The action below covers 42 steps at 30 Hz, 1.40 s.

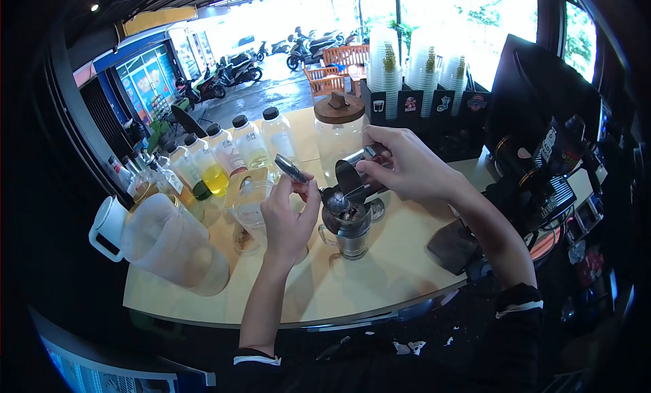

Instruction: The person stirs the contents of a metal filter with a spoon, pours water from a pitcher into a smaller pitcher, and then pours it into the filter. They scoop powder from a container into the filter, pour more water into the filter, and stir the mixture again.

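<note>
My left hand (293,213) is closed on a spoon (291,168), its patterned metal handle sticking up to the left. The spoon's bowl end sits right at the opening of a glass mug (352,245). My right hand (408,164) grips a small metal cup (350,181) from the right. That cup is tilted, its mouth toward the spoon and mug. Dark contents show inside the mug, which stands upright on the light tabletop (380,284) with its handle to the left. Beside my left hand stands a clear container (251,202).
A large cloudy pitcher (178,247) stands at the left. Several black-capped bottles (247,143) line the back left, near a wooden-lidded glass jar (339,139). Stacked plastic cups (384,74) rise behind. A dark machine (529,169) occupies the right side.
</note>
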Available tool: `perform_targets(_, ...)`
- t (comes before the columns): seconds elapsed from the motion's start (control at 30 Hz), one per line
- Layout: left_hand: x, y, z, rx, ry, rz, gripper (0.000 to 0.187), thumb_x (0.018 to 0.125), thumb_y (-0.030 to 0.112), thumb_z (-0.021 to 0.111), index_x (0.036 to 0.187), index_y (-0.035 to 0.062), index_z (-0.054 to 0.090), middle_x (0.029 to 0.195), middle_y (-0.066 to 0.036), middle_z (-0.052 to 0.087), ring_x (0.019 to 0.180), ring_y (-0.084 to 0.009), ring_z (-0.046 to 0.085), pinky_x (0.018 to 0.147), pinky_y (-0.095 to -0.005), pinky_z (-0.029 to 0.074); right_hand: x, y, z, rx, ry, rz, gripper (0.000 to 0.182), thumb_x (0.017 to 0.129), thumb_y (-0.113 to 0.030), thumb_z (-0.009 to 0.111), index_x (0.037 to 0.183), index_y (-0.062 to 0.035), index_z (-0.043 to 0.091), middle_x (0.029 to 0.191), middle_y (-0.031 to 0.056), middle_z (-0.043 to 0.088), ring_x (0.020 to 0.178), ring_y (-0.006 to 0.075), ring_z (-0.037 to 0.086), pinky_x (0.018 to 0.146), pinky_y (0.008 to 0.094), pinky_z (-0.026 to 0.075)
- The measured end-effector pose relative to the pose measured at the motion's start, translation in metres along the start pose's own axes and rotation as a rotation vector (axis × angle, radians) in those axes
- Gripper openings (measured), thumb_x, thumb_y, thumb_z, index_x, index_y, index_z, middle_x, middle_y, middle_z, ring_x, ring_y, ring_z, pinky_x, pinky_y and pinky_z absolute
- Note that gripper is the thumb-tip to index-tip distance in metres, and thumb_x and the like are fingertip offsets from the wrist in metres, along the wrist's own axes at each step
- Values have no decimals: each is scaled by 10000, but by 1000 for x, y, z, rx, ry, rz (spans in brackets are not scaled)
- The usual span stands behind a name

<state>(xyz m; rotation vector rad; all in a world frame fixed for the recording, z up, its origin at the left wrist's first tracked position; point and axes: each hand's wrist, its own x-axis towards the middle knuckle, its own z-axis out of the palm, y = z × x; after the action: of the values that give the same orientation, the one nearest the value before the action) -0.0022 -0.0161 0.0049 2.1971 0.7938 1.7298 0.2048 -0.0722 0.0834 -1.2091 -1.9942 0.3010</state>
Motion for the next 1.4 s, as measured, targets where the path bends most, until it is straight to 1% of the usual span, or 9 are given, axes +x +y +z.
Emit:
perform_targets(0.1, -1, 1, -1, -1, -3, -4, 90, 827, 47, 642, 890, 2, 598, 708, -91, 637, 628, -172, 637, 591, -301, 481, 0, 2, 0, 17, 10, 8, 254, 834, -124, 654, 857, 53, 473, 697, 196, 567, 655, 283, 647, 602, 357, 509)
perform_targets(0.17, -2, 1, -1, -3, -3, -7, 87, 831, 52, 642, 890, 1, 603, 711, -92, 639, 630, -174, 638, 593, -302, 480, 1, 6, 0, 9, 50, -48, 237, 883, -83, 625, 812, 9, 418, 633, 22, 453, 608, 59, 549, 515, 250, 442)
perform_targets(0.47, -4, -5, -7, -75, -21, -80, 109, 888, 78, 599, 927, -20, 629, 769, -114, 650, 749, -183, 641, 693, -309, 479, -1, 6, -10, 30, 112, -6, 251, 866, -96, 655, 826, 1, 427, 627, 5, 414, 588, 43, 374, 496, 239, 341)
perform_targets(0.63, -8, -11, -3, -238, 15, -141, 118, 901, 73, 580, 945, -31, 615, 858, -109, 649, 831, -171, 627, 778, -297, 479, -2, 0, -15, -15, 100, 24, 244, 866, -104, 657, 844, 1, 438, 635, 9, 429, 593, 42, 380, 514, 240, 363)
perform_targets(0.9, -13, -13, -2, -349, -42, -211, 110, 907, 49, 556, 953, -34, 612, 856, -94, 641, 832, -153, 615, 786, -289, 474, 3, 0, -11, 37, 90, -7, 235, 869, -103, 655, 856, 5, 447, 690, 33, 472, 594, 38, 437, 518, 254, 404)
perform_targets(0.97, -13, -12, -2, -355, -42, -222, 109, 908, 44, 552, 955, -34, 612, 855, -91, 640, 832, -149, 611, 788, -287, 472, 3, -4, -11, 72, 73, 27, 239, 844, -116, 655, 875, 52, 487, 710, 159, 567, 643, 210, 615, 583, 336, 485)
perform_targets(1.0, -13, -12, -2, -359, -43, -229, 109, 908, 43, 552, 957, -33, 612, 854, -88, 639, 834, -146, 610, 789, -286, 471, 3, -5, -11, 73, 72, 26, 239, 844, -116, 655, 875, 52, 487, 710, 159, 567, 643, 210, 615, 583, 336, 485)
perform_targets(1.07, -13, -11, -2, -363, -43, -237, 110, 908, 43, 551, 959, -33, 611, 853, -86, 639, 836, -144, 608, 789, -284, 469, 2, -7, -11, -25, 75, -52, 220, 874, -98, 645, 860, 11, 454, 643, 29, 451, 587, 45, 454, 510, 254, 402)
perform_targets(1.4, -10, -8, -13, -326, 15, -201, 116, 910, 53, 549, 958, -31, 613, 869, -88, 648, 846, -146, 615, 786, -284, 467, -1, -1, -10, 20, 66, 3, 234, 878, -86, 643, 839, 7, 432, 647, 18, 490, 628, 27, 489, 528, 235, 432)
